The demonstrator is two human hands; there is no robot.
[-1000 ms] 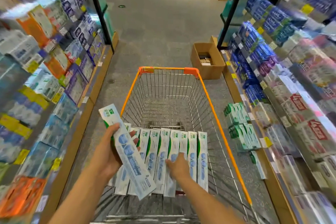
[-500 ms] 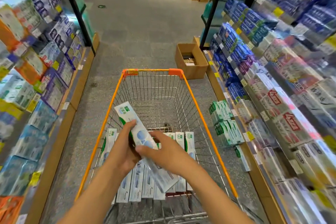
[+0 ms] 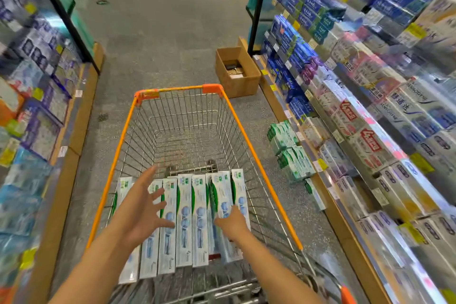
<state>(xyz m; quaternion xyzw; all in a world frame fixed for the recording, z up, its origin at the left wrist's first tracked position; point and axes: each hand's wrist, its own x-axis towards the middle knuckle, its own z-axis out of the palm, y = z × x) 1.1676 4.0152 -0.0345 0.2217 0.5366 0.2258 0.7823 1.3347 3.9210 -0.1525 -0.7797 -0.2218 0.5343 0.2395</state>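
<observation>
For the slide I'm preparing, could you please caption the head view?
Right hand holds a toothpaste box against the row of boxes in the shopping cart; left hand hovers open above.

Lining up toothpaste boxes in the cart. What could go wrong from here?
1. The toothpaste box in the right hand is tilted across its neighbours; released now, it may land atop the row, not in it.
2. The left hand hovers spread over the row's left end and could knock boxes askew.
3. The cardboard box stands just beyond the cart; rolling forward might hit it.
</observation>
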